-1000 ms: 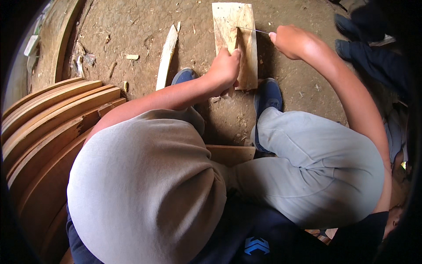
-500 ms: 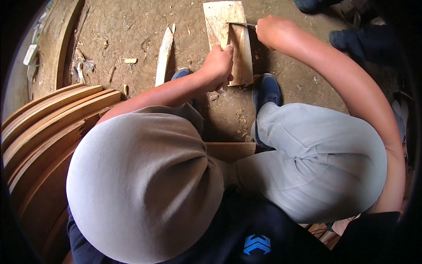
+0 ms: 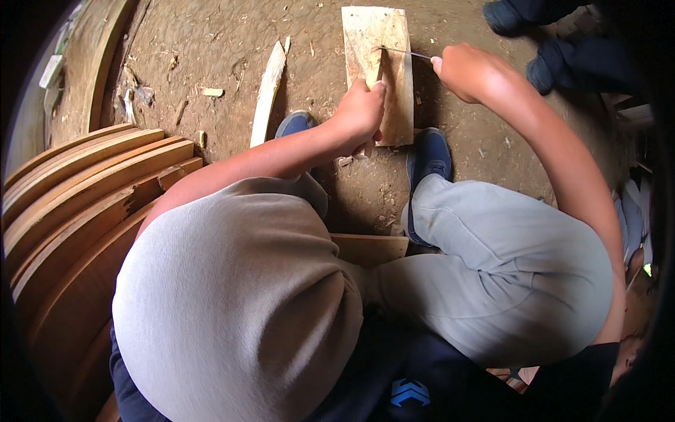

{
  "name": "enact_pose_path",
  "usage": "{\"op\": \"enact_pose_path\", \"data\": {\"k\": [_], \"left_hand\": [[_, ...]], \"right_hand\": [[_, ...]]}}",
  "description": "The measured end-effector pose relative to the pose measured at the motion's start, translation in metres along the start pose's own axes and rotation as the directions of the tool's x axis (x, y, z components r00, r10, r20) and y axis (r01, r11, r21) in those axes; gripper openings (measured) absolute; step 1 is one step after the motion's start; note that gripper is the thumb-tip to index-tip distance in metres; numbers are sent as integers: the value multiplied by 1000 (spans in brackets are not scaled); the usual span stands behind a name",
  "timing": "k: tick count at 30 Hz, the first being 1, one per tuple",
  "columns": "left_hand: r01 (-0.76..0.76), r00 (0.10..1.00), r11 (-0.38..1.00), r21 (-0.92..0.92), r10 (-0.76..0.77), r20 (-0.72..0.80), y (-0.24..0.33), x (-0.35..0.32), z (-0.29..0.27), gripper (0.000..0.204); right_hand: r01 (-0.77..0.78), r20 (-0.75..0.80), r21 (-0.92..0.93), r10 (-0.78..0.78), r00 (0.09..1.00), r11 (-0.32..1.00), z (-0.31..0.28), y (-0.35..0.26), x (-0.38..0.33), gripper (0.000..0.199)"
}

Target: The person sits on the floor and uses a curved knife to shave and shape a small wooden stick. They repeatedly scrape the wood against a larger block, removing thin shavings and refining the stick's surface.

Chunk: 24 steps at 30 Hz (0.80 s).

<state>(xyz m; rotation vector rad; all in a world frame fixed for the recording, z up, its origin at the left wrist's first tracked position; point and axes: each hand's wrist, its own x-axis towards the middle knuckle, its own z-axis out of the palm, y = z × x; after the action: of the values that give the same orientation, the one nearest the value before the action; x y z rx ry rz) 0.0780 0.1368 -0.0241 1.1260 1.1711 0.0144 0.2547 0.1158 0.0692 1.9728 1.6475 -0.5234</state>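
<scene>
A flat wooden board (image 3: 398, 91) lies on the ground in front of my feet. My left hand (image 3: 362, 112) is closed around a piece of wood (image 3: 374, 69), whose upper end points away from me over the board. In my right hand (image 3: 470, 72), held out to the right of the board, is a knife (image 3: 411, 53); my fist hides its handle. The thin blade reaches left to the far end of the wood piece and appears to touch it. The lower part of the wood piece is mostly covered by my left fingers.
A pointed wooden stake (image 3: 268, 95) lies left of the board. Several curved-looking planks (image 3: 98, 169) are stacked at my left. Wood chips (image 3: 212, 92) dot the dirt floor. Another person's shoes (image 3: 540, 74) are at the far right. A low plank (image 3: 373, 247) lies between my legs.
The view has shifted slightly, so the board sits lower and further right. My right hand has moved a little right and nearer me with the knife. The left hand keeps its grip.
</scene>
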Motion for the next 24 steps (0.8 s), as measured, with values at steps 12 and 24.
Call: {"op": "enact_pose_path", "data": {"k": [12, 24], "left_hand": [[49, 999, 999, -5, -49, -22, 3, 0, 2, 28], [21, 999, 998, -54, -23, -38, 5, 2, 2, 24]], "right_hand": [[-146, -118, -32, 142, 983, 989, 29, -12, 9, 40], [-191, 14, -138, 195, 981, 972, 9, -33, 11, 45]]}}
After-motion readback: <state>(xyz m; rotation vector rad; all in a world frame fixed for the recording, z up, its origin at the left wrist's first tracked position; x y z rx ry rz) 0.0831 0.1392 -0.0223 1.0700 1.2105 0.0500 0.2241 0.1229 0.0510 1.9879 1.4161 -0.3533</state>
